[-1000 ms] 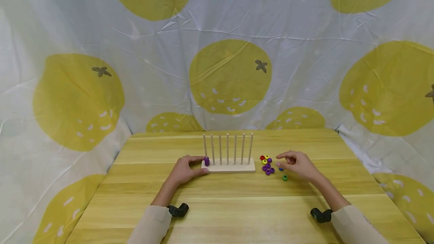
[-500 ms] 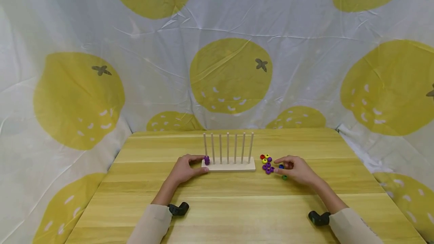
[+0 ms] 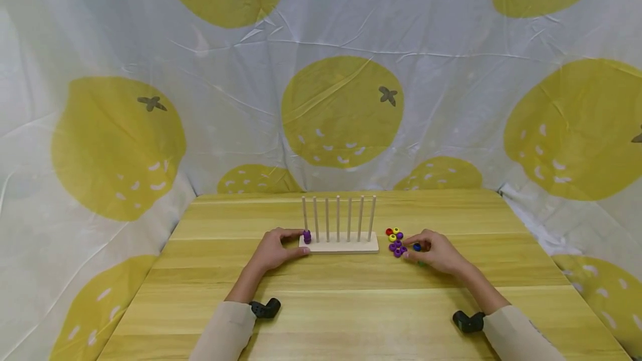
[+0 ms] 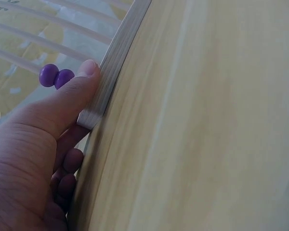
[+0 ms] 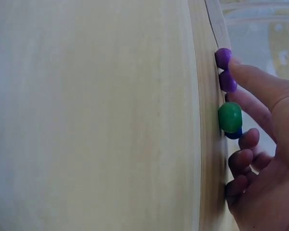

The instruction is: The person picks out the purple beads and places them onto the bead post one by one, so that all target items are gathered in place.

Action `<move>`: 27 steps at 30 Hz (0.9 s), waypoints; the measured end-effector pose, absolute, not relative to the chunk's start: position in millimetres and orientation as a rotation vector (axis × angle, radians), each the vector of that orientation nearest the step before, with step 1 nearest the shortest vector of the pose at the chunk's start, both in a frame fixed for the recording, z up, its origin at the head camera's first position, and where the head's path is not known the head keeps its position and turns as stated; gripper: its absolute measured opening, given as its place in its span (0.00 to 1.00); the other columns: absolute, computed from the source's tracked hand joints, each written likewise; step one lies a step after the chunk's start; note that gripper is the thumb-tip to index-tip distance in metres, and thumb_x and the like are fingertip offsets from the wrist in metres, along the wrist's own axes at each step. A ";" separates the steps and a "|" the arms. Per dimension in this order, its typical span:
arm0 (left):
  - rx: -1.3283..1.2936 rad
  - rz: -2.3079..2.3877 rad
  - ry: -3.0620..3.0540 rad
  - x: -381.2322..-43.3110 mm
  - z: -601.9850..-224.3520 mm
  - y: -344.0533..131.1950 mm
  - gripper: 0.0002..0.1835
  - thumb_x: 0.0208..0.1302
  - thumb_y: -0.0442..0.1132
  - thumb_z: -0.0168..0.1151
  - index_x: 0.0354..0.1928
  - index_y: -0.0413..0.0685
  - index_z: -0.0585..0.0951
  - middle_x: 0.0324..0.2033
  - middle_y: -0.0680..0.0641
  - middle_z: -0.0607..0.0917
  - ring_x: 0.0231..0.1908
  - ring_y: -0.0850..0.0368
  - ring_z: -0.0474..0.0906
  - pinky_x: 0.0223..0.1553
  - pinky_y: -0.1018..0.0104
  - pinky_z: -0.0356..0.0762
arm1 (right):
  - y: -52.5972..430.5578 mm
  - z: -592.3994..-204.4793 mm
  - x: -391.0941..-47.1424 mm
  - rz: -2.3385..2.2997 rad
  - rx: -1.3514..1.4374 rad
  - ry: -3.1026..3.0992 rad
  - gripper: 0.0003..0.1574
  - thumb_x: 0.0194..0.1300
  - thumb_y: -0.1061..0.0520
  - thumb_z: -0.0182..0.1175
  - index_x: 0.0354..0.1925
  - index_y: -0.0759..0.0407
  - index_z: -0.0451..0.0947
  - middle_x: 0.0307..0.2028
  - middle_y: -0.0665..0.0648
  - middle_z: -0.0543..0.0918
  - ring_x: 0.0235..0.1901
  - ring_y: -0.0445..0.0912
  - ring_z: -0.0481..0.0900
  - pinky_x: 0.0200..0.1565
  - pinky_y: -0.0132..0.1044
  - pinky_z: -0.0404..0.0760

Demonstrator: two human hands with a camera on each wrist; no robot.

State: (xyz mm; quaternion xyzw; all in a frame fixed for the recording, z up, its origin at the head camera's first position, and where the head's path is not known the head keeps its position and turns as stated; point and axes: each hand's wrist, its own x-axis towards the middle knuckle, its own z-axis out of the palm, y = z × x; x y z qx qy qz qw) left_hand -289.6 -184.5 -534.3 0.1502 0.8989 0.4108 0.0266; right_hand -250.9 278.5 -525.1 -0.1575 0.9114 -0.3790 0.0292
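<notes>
My left hand [image 3: 273, 250] grips the left end of a wooden peg rack [image 3: 346, 247], thumb along the front edge and fingers behind. Purple beads [image 3: 307, 237] are stacked low on the leftmost peg; two purple beads [image 4: 49, 75] show beyond the thumb in the left wrist view. My right hand [image 3: 437, 252] is at the bead pile, thumb and index finger spread on either side of a purple bead [image 3: 403, 250]. Its thumb tip is right at the purple beads [image 5: 228, 81] in the right wrist view. A green bead [image 5: 230, 117] lies under that hand, beside a blue bead [image 3: 417, 247].
More purple beads [image 3: 397, 252], yellow beads [image 3: 392, 238] and a red bead [image 3: 389, 232] lie in a loose cluster to the right of the rack. Upright pegs [image 3: 338, 219] rise from the base. A patterned cloth [image 3: 341, 110] hangs behind the wooden table [image 3: 341, 305].
My right hand has come down and left to the purple beads, its thumb and index finger drawing nearer to one. The left hand has stayed on the rack.
</notes>
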 end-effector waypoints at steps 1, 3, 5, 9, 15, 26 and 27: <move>0.466 1.270 2.778 -289.8 -534.2 -184.5 0.31 0.51 0.64 0.79 0.59 0.70 0.86 0.60 0.54 0.85 0.65 0.47 0.77 0.67 0.45 0.73 | 278.3 -526.1 -251.4 -1.160 -0.489 2.816 0.19 0.63 0.46 0.74 0.51 0.50 0.90 0.30 0.52 0.71 0.31 0.44 0.65 0.31 0.34 0.62; 0.461 1.267 2.780 -289.7 -533.9 -184.3 0.31 0.51 0.64 0.79 0.59 0.69 0.86 0.60 0.54 0.85 0.65 0.47 0.77 0.68 0.45 0.73 | 277.7 -528.0 -252.3 -1.149 -0.491 2.821 0.19 0.63 0.46 0.74 0.50 0.49 0.90 0.30 0.51 0.72 0.31 0.44 0.65 0.31 0.34 0.62; 0.458 1.266 2.781 -289.3 -533.6 -184.2 0.31 0.51 0.63 0.79 0.59 0.69 0.86 0.60 0.54 0.85 0.65 0.47 0.77 0.68 0.45 0.73 | 277.0 -529.2 -252.8 -1.146 -0.482 2.828 0.18 0.63 0.46 0.74 0.49 0.49 0.90 0.30 0.51 0.73 0.31 0.44 0.65 0.31 0.34 0.63; 0.462 1.272 2.777 -288.6 -532.8 -184.1 0.31 0.51 0.63 0.79 0.59 0.69 0.86 0.60 0.55 0.85 0.65 0.47 0.77 0.68 0.45 0.72 | 275.9 -530.8 -252.9 -1.146 -0.459 2.845 0.15 0.63 0.47 0.74 0.47 0.49 0.91 0.30 0.50 0.73 0.31 0.44 0.66 0.31 0.34 0.63; 0.471 1.279 2.777 -289.4 -532.0 -184.7 0.31 0.51 0.64 0.79 0.59 0.70 0.86 0.60 0.55 0.85 0.65 0.47 0.77 0.68 0.46 0.73 | 275.7 -529.8 -252.1 -1.147 -0.428 2.847 0.16 0.63 0.46 0.74 0.48 0.47 0.91 0.30 0.50 0.76 0.30 0.43 0.67 0.31 0.34 0.64; 0.434 1.284 2.778 -285.9 -532.7 -183.5 0.30 0.51 0.64 0.79 0.58 0.72 0.86 0.59 0.55 0.85 0.64 0.47 0.77 0.66 0.45 0.74 | 280.8 -522.2 -250.8 -1.220 -0.354 2.799 0.17 0.64 0.46 0.73 0.49 0.49 0.90 0.29 0.52 0.72 0.31 0.45 0.67 0.30 0.35 0.65; 0.436 1.287 2.778 -285.7 -532.9 -183.4 0.30 0.51 0.64 0.79 0.58 0.72 0.86 0.59 0.55 0.85 0.64 0.47 0.77 0.66 0.45 0.74 | 281.3 -520.4 -250.6 -1.230 -0.356 2.796 0.17 0.65 0.46 0.73 0.49 0.50 0.89 0.29 0.52 0.71 0.31 0.45 0.67 0.30 0.35 0.65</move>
